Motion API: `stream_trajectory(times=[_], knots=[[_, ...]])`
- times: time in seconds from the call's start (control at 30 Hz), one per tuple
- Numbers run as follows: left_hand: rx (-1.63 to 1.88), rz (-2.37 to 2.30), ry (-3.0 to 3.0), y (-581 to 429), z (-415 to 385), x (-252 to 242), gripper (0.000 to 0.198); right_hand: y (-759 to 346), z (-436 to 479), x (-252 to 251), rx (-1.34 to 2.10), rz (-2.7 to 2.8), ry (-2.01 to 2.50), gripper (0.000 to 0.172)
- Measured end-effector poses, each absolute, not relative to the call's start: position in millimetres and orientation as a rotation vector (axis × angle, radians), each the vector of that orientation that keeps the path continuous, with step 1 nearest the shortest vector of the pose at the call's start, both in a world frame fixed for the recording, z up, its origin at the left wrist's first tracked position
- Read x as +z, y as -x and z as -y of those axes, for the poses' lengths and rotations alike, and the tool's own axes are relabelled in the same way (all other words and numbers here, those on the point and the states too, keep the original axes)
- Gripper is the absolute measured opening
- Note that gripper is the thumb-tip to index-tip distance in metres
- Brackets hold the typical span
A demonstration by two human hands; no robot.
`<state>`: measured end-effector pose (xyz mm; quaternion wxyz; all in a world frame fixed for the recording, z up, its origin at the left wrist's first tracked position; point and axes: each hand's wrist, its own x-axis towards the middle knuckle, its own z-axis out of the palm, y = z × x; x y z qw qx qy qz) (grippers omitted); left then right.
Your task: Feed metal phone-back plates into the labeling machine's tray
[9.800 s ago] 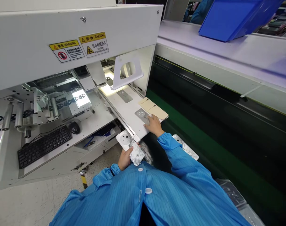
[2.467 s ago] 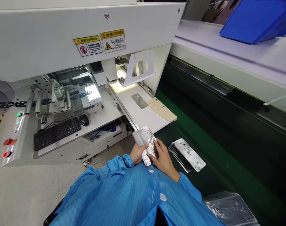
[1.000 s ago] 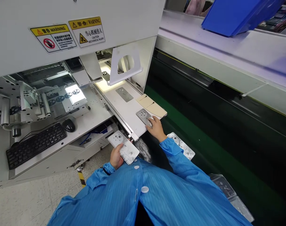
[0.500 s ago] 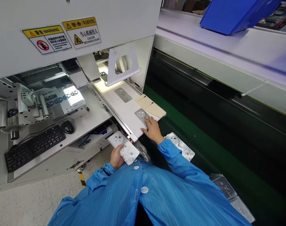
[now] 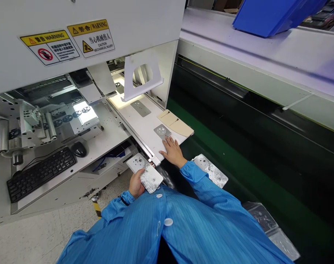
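Note:
In the head view my left hand (image 5: 136,184) grips a patterned silver-white phone back cover (image 5: 148,174) with camera holes, in front of my body. My right hand (image 5: 174,152) lies with fingers stretched out over the near end of a grey phone back cover (image 5: 161,131), which rests on the white sliding platform (image 5: 139,126). The fingertips hide the near part of that cover. Farther up the platform lies another grey phone back cover (image 5: 140,108). A beige plate (image 5: 175,123) with two small dark handles sits along the platform's right edge.
The white machine (image 5: 145,22) with warning labels stands ahead, a white bracket (image 5: 143,75) hanging over the platform. A keyboard (image 5: 41,172) and mouse (image 5: 79,149) lie left. To the right are patterned covers (image 5: 212,171) and clear plastic bags (image 5: 265,223) on the dark green belt (image 5: 238,154).
My right hand and the grey cover beneath it have shifted slightly away and to the left along the platform. The left hand keeps its cover in place. The camera view has turned a little.

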<state>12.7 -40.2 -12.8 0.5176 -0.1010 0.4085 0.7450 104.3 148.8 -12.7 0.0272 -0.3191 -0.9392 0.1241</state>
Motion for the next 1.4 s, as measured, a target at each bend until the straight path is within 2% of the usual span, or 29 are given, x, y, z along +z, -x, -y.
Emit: stream_trajectory(times=[0.83, 1.17, 1.4], knots=[[1.792, -0.986, 0.288, -12.8, 38.1, -5.1, 0.046, -98.9, -152.6, -12.2, 0.417, 2.81, 0.973, 0.06], [1.786, -0.969, 0.384, -13.7, 33.9, -7.5, 0.039, -124.2, -80.0, -0.3, 0.928, 2.365, 0.661, 0.035], [1.793, -1.096, 0.315, -20.3, 28.7, -4.3, 0.039, -147.1, -55.4, -3.9, 1.126, 2.257, 0.77, 0.036]])
